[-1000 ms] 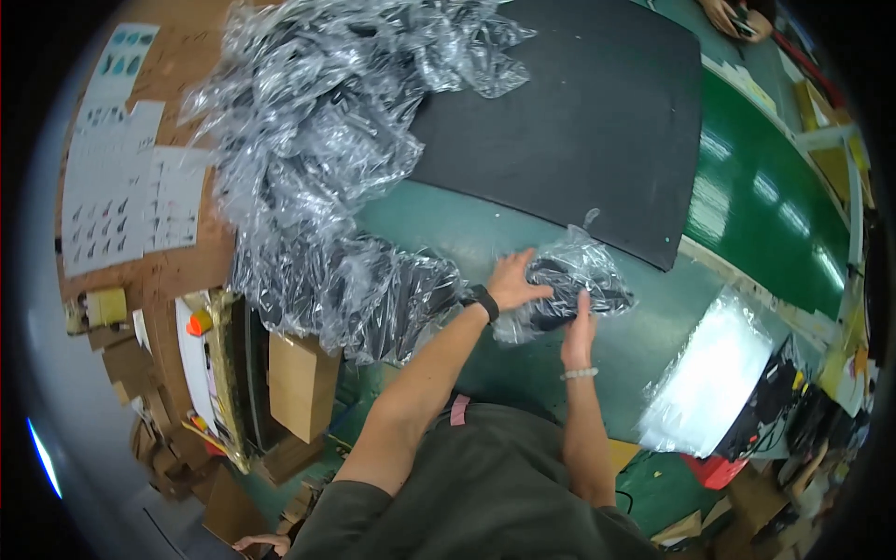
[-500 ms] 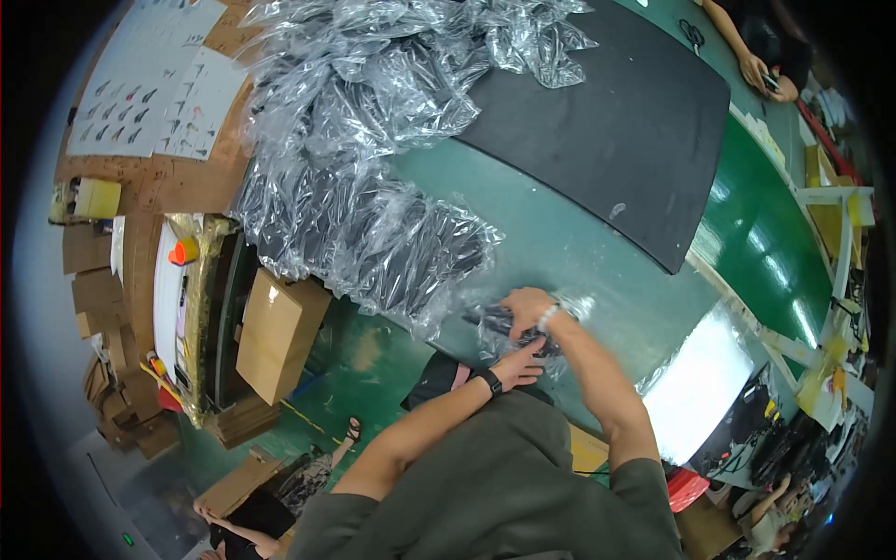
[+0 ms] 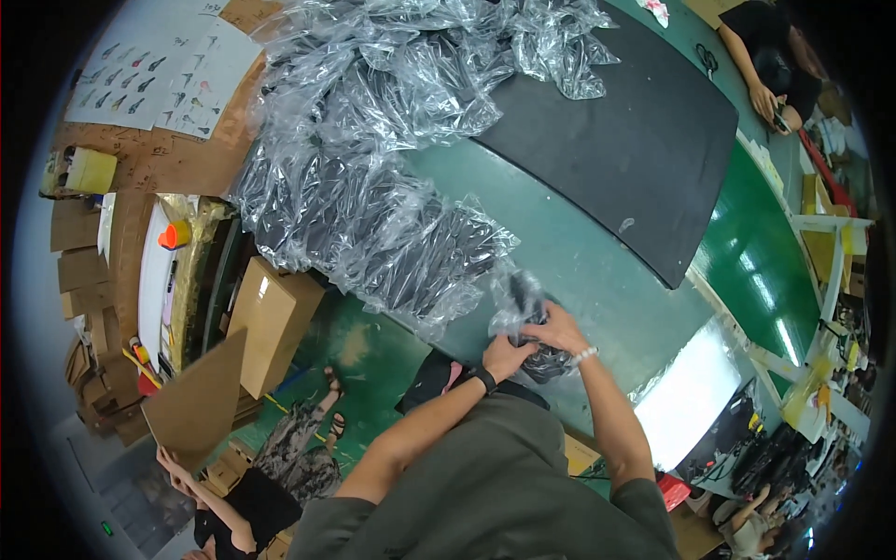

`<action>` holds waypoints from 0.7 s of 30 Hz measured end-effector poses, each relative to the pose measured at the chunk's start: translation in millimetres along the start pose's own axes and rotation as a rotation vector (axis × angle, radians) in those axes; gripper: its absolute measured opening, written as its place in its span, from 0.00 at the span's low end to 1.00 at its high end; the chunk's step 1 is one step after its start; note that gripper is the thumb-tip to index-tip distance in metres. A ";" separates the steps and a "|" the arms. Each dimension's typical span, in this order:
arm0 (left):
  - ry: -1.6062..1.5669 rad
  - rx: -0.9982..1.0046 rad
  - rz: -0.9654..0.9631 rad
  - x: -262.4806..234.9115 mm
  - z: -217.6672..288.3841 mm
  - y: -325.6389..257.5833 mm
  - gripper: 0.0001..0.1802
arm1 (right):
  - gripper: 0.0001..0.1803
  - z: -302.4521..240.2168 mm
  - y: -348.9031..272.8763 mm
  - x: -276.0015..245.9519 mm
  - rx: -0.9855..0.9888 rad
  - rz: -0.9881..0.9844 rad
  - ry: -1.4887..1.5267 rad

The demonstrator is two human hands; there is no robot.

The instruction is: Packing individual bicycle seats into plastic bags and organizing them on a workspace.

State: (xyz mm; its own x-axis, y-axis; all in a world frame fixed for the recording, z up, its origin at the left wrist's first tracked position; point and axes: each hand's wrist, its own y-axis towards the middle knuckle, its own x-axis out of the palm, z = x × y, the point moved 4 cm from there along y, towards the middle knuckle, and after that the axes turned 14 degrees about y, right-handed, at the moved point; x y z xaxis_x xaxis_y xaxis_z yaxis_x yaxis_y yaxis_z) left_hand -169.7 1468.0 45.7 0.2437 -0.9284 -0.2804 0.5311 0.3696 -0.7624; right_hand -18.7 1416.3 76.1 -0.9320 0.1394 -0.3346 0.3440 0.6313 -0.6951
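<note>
A clear plastic bag with something dark inside (image 3: 519,289) lies at the near edge of the green table, in front of my body. My left hand (image 3: 507,357) grips its near left side, the thumb bent over the plastic. From the right, my right hand (image 3: 560,330) is closed on the same bag, its fingers reaching in toward the left thumb. The exact shape of the dark contents is hidden by wrinkled plastic and my hands. Just beyond, a large heap of similar bagged dark items (image 3: 373,215) spreads over the table's left side.
A black mat (image 3: 616,140) covers the far part of the green table (image 3: 569,238). A bright white sheet (image 3: 686,392) lies at the right. A cardboard box (image 3: 271,322) stands left of the table. At lower left, a person holds a cardboard sheet (image 3: 196,401); another person's hand (image 3: 767,107) is at far right.
My right hand has shifted right and nearer, and my left hand slightly left. The bag between them has turned, one end now pointing away. The person at lower left has raised a cardboard sheet.
</note>
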 end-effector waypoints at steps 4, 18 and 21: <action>0.452 0.076 0.143 -69.4 48.7 5.4 0.32 | 0.30 -1.5 -0.3 19.1 0.116 0.390 0.603; 0.900 0.564 0.507 -138.3 58.4 12.4 0.30 | 0.21 -24.1 75.6 101.4 -0.072 0.573 0.929; 0.901 0.583 0.486 -142.4 60.7 17.1 0.29 | 0.25 -32.9 72.5 102.4 0.014 0.626 0.806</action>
State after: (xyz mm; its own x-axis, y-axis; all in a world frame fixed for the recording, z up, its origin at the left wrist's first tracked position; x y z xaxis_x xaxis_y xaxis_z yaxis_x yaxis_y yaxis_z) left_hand -146.0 1608.8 108.0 -0.0144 -0.2899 -0.9570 0.8883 0.4357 -0.1454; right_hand -92.9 1501.4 12.4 -0.3820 0.9168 -0.1164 0.7924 0.2600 -0.5518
